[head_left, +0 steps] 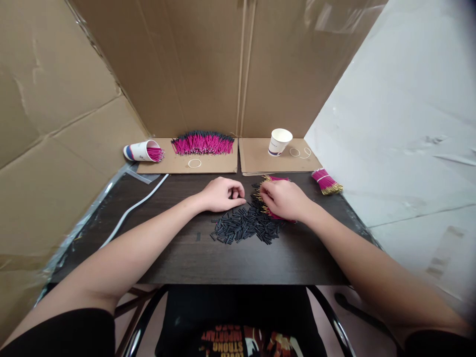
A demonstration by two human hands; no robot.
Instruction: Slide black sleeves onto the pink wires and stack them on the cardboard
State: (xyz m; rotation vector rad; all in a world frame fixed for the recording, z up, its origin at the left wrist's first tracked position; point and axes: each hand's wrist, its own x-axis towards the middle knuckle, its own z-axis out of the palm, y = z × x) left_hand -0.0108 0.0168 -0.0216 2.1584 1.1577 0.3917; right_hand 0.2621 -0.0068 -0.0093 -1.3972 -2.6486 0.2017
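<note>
My left hand [222,194] rests at the table's middle, just above the left part of a heap of short black tubes [241,225]. Its fingers are curled and the thumb lies close to them; anything between them is too small to make out. My right hand [284,199] lies over a loose pile of pink wires with gold tips [275,178], right of the heap. Its fingers are closed near the gold tips, and what they pinch is hidden. Part of the wire pile is covered by this hand.
Pink wires with black ends [203,144] lie in a row on a cardboard sheet [219,166]. A tipped paper cup [139,151] holds pink wires. An upright paper cup [279,143], rubber bands [194,163] and a banded wire bundle [326,181] are at the back. Cardboard walls surround the table.
</note>
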